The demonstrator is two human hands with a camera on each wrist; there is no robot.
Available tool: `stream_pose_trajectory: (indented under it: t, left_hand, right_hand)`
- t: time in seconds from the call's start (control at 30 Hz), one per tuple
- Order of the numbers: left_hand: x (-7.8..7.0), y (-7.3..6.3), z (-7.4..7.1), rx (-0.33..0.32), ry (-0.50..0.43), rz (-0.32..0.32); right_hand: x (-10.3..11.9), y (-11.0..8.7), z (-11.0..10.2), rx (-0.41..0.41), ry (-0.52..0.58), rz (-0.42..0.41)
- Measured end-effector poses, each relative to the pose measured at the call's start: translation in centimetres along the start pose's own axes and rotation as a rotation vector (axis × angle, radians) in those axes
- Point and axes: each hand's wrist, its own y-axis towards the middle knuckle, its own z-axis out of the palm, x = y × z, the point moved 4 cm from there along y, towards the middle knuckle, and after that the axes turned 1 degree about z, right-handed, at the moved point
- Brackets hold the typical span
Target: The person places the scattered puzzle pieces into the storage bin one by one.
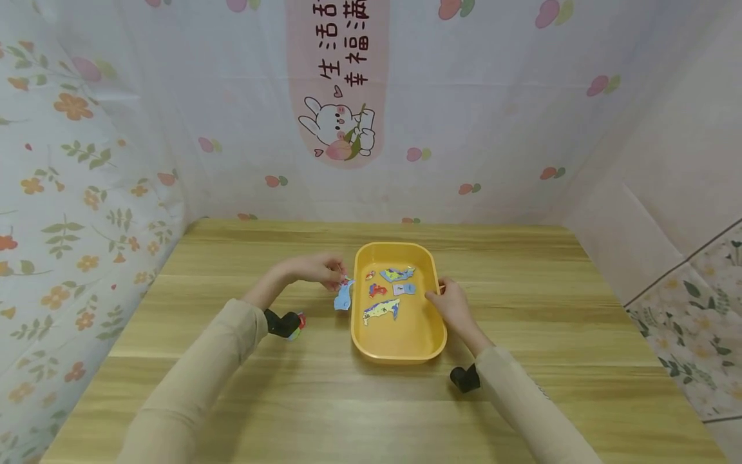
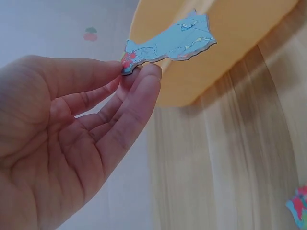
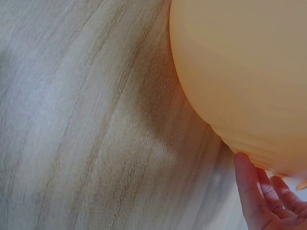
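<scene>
My left hand (image 1: 321, 267) is just left of a yellow tray (image 1: 400, 340), pinching a light-blue puzzle piece (image 1: 343, 298) by its pink-patterned end. In the left wrist view the piece (image 2: 177, 40) has a wavy cut outline and appears in front of the tray's side. On the opposite side, my right hand (image 1: 455, 308) grips the tray's right rim, thumb over the edge. The right wrist view shows its fingers (image 3: 247, 184) against the tray's outer wall. Several cut pieces lie inside the tray, among them a yellow-and-blue one (image 1: 382, 310) and a red one (image 1: 378, 290).
Another colourful piece (image 1: 298, 327) lies on the wooden table (image 1: 359, 412), partly hidden by the black left wrist camera (image 1: 281, 323). A second black camera (image 1: 465, 379) is at the right wrist. Patterned cloth (image 1: 464, 129) hangs behind the table.
</scene>
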Motion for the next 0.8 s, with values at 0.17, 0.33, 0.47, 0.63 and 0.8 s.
stream_pose_trajectory:
  t: [0.17, 0.33, 0.47, 0.63, 0.8]
  left_hand:
    - [-1.1, 1.0, 0.4, 0.019, 0.011, 0.016]
    - [-1.9, 2.3, 0.9, 0.027, 0.012, 0.027]
    - [-2.4, 3.5, 1.2, 0.041, 0.021, 0.057]
    - [-3.4, 4.8, 1.8, 0.064, 0.024, 0.063]
    - [-4.2, 5.8, 2.4, 0.082, 0.016, 0.036]
  right_hand:
    - [0.1, -0.1, -0.1, -0.003, -0.004, 0.005]
    - [0.1, -0.1, -0.1, -0.01, 0.002, -0.005]
    - [0.1, 0.0, -0.2, -0.017, 0.001, -0.01]
    - [0.1, 0.0, -0.3, -0.018, -0.004, -0.014]
    - [-0.1, 0.1, -0.2, -0.017, -0.005, -0.021]
